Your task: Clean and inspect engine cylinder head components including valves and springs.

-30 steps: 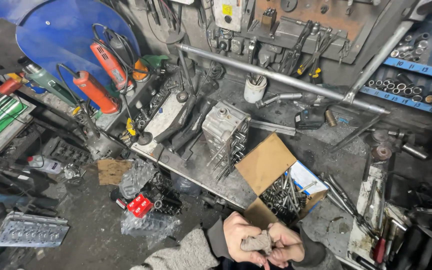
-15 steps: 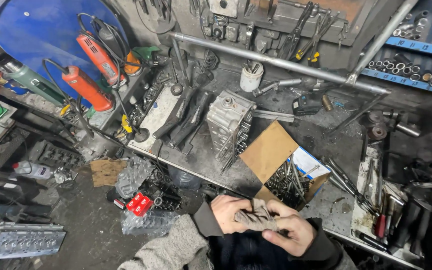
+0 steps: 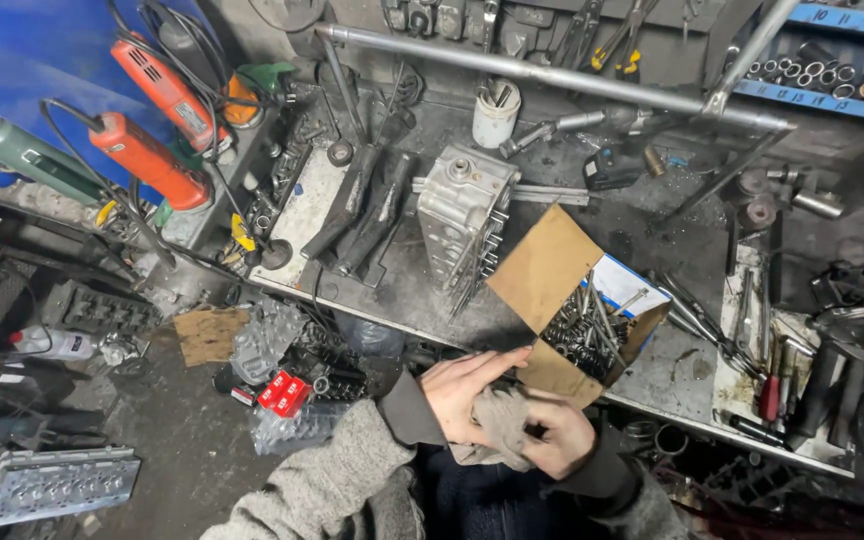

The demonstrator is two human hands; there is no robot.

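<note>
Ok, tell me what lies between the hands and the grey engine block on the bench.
In the head view, the open cardboard box of metal parts lies between the hands, which hold a grey rag, and the block; its flap fills most of the stretch.

An open cardboard box [image 3: 577,305] of metal parts sits at the workbench [image 3: 672,365] front edge. 2 orange power tools [image 3: 147,130] hang at its left end, a white cup [image 3: 495,112] near its back edge.

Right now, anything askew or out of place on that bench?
The cardboard box of metal parts sits skewed at the bench edge, flaps splayed, one overhanging. Oddly, a metal casting and packets lie on the floor. Both hands, left hand and right hand, hold a grey rag.
</note>
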